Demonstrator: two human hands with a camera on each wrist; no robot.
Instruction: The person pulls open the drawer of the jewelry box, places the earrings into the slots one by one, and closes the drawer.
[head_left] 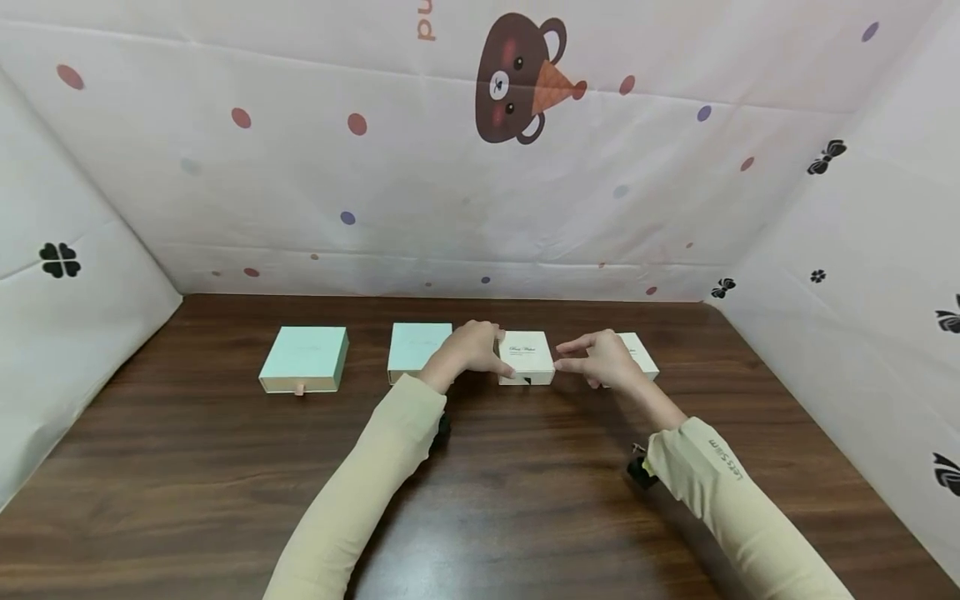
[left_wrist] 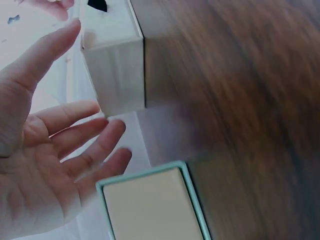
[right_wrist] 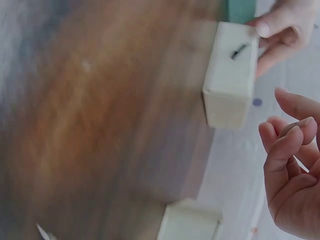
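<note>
A small white box point(head_left: 527, 354) with dark lettering on its lid stands on the table between both hands. At its left side is the left hand point(head_left: 472, 348), thumb and fingers spread apart. In the left wrist view the thumb tip lies by the edge of the white box point(left_wrist: 114, 75); whether it touches is unclear. To the right, the right hand point(head_left: 602, 360) points its thumb and index finger at the box. The right wrist view shows these fingers bent, holding nothing, apart from the white box point(right_wrist: 229, 70). The black mark on its front shows there too.
Partly behind the right hand sits a second white box point(head_left: 639, 357). Left of the hands stand a mint-green box point(head_left: 412, 348), partly covered by the left forearm, and another mint box point(head_left: 303, 354) with a pull tab. A patterned white cloth point(head_left: 420, 183) rises behind the wooden table point(head_left: 187, 467).
</note>
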